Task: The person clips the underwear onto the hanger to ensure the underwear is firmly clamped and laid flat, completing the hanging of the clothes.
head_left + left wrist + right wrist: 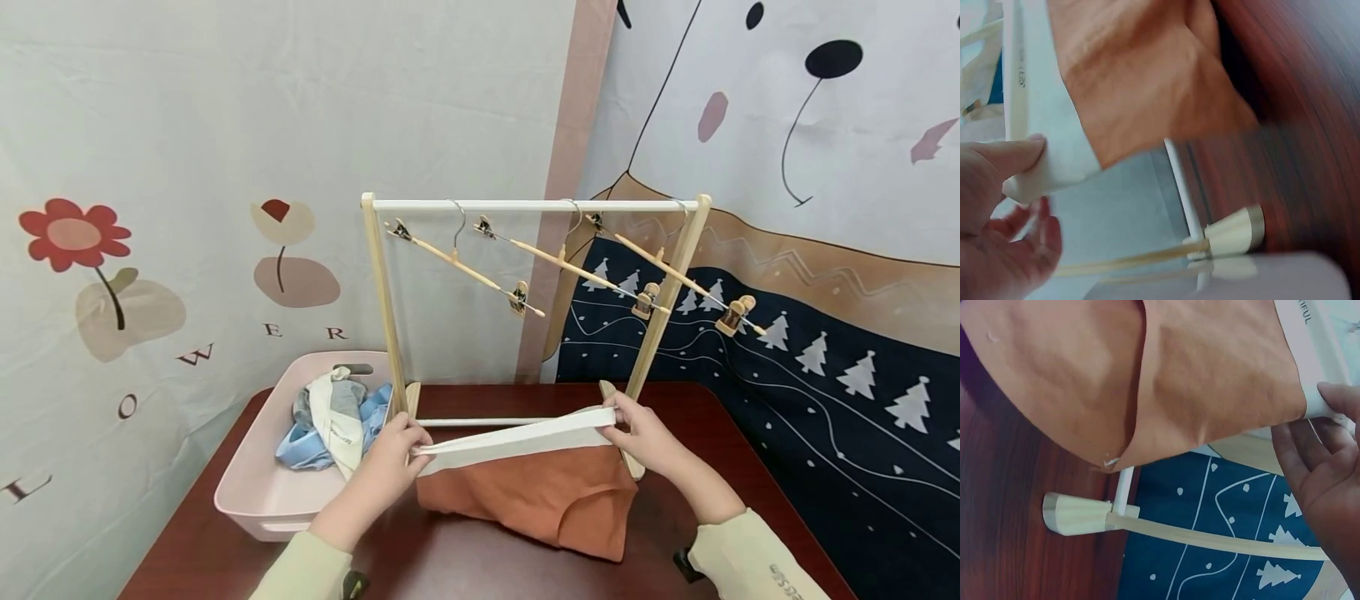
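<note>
An orange-brown garment [536,496] with a wide white waistband [517,440] is stretched between both hands above the table. The left hand [390,458] pinches the band's left end; the left wrist view shows its thumb on the white band [1054,125] and the other fingers curled below. At the band's right end, the right hand [648,433] pinches the corner, and in the right wrist view its thumb lies on the band beside the orange-brown cloth [1210,375]. The garment hangs down from the band, its lower right side slightly folded.
Behind the garment stands a wooden rack [381,292] with a white top bar [517,206]. Three clip hangers hang from it, one of them at the left [472,271]. A pink basket [255,492] at the left holds blue, grey and white cloths [330,425]. The dark red table [720,442] lies beneath.
</note>
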Available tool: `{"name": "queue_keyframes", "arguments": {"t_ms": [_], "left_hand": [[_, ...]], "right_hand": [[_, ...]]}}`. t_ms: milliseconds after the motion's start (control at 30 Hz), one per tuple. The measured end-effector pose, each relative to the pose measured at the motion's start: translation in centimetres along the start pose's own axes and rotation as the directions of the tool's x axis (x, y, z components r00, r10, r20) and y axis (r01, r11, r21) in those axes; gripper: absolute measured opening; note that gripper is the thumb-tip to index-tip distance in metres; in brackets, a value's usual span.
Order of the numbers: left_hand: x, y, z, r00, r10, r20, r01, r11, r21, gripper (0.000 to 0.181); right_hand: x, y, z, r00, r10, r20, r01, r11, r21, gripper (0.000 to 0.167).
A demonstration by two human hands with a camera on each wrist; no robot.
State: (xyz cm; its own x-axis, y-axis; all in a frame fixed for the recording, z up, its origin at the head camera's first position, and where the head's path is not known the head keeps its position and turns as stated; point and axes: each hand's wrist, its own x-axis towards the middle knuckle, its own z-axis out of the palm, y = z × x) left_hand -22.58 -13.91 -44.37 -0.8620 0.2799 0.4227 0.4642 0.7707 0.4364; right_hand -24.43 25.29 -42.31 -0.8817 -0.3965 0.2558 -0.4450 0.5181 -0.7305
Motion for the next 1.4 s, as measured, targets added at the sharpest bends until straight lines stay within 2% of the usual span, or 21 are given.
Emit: {"name": "queue_keyframes", "arguments": {"t_ms": [67, 133, 233, 300, 367, 467, 567, 600, 633, 700, 767, 833, 867, 933, 1033, 1100, 1133, 1233, 1333, 1400], "left_hand": [[0.1, 0.2, -0.3, 0.995, -0.101, 0.022, 0.103, 0.990, -0.101, 0.019], [0.1, 0.4, -0.6, 0.984, -0.174, 0.045, 0.179, 0.965, -0.189, 0.020], [0.1, 0.6, -0.9, 0.972, -0.224, 0.076, 0.237, 0.932, -0.275, 0.016], [0.0, 0.5, -1.1, 0.968, -0.237, 0.087, 0.253, 0.915, -0.316, 0.014], [-0.1, 0.4, -1.3, 0.962, -0.258, 0.085, 0.271, 0.886, -0.377, 0.012], [0.0, 0.3, -1.2, 0.957, -0.277, 0.081, 0.277, 0.803, -0.528, 0.013], [0.1, 0.3, -1.1, 0.961, -0.266, 0.075, 0.248, 0.710, -0.659, 0.020], [0.1, 0.4, -1.0, 0.962, -0.263, 0.073, 0.240, 0.686, -0.687, 0.023], [0.1, 0.5, -1.0, 0.962, -0.264, 0.066, 0.234, 0.677, -0.698, 0.025], [0.1, 0.7, -1.1, 0.962, -0.268, 0.056, 0.230, 0.682, -0.694, 0.029], [0.1, 1.0, -1.3, 0.961, -0.275, 0.034, 0.228, 0.716, -0.660, 0.030], [0.0, 1.2, -1.4, 0.961, -0.277, -0.004, 0.216, 0.761, -0.612, 0.029], [-0.1, 1.3, -1.5, 0.963, -0.267, -0.030, 0.200, 0.787, -0.584, 0.028], [-0.1, 1.6, -1.6, 0.965, -0.251, -0.080, 0.174, 0.834, -0.525, 0.027], [0.0, 1.9, -1.8, 0.961, -0.243, -0.134, 0.156, 0.873, -0.461, 0.026], [0.1, 2.2, -1.9, 0.953, -0.267, -0.140, 0.183, 0.881, -0.436, 0.026], [0.2, 2.3, -2.0, 0.949, -0.288, -0.132, 0.206, 0.877, -0.434, 0.025], [0.5, 2.4, -1.6, 0.929, -0.363, -0.072, 0.307, 0.866, -0.395, 0.021], [0.6, 2.1, -0.7, 0.919, -0.394, -0.004, 0.375, 0.878, -0.298, 0.021], [0.6, 1.8, 0.3, 0.917, -0.398, 0.032, 0.396, 0.895, -0.205, 0.024]], "right_hand": [[0.1, -0.1, 0.0, 0.999, 0.020, -0.028, -0.019, 0.999, 0.032, 0.026], [0.1, -0.1, -0.1, 0.997, 0.056, -0.047, -0.053, 0.997, 0.061, 0.036], [0.1, -0.2, -0.3, 0.990, 0.132, -0.046, -0.125, 0.983, 0.132, 0.042], [0.1, -0.3, -0.4, 0.983, 0.178, -0.038, -0.168, 0.969, 0.180, 0.038], [0.0, -0.3, -0.4, 0.976, 0.215, -0.025, -0.203, 0.950, 0.237, 0.034], [-0.1, -0.3, -0.2, 0.970, 0.242, -0.008, -0.225, 0.914, 0.338, 0.033], [-0.3, -0.3, 0.0, 0.963, 0.269, 0.002, -0.238, 0.847, 0.476, 0.023], [-0.3, -0.3, 0.0, 0.962, 0.272, 0.012, -0.239, 0.821, 0.518, 0.019], [-0.3, -0.4, 0.1, 0.962, 0.271, 0.024, -0.238, 0.795, 0.558, 0.015], [-0.3, -0.5, 0.1, 0.963, 0.263, 0.058, -0.240, 0.742, 0.625, 0.012], [-0.3, -0.7, 0.1, 0.963, 0.249, 0.101, -0.250, 0.696, 0.673, 0.012], [-0.3, -0.9, 0.0, 0.963, 0.235, 0.132, -0.258, 0.667, 0.699, 0.013], [-0.3, -1.1, 0.0, 0.961, 0.241, 0.137, -0.266, 0.665, 0.698, 0.013], [-0.3, -1.5, -0.1, 0.956, 0.266, 0.122, -0.278, 0.697, 0.661, 0.014], [-0.2, -2.3, 0.0, 0.943, 0.329, 0.052, -0.297, 0.761, 0.577, 0.021], [-0.1, -2.7, 0.0, 0.925, 0.379, -0.006, -0.320, 0.789, 0.524, 0.028], [-0.1, -2.8, 0.0, 0.915, 0.402, -0.029, -0.330, 0.790, 0.516, 0.029], [0.2, -2.6, 0.4, 0.882, 0.467, -0.059, -0.377, 0.776, 0.505, 0.036], [0.3, -1.5, 1.3, 0.844, 0.535, -0.040, -0.456, 0.755, 0.471, 0.040], [0.4, -0.5, 2.0, 0.829, 0.559, -0.018, -0.498, 0.752, 0.432, 0.045]]}}
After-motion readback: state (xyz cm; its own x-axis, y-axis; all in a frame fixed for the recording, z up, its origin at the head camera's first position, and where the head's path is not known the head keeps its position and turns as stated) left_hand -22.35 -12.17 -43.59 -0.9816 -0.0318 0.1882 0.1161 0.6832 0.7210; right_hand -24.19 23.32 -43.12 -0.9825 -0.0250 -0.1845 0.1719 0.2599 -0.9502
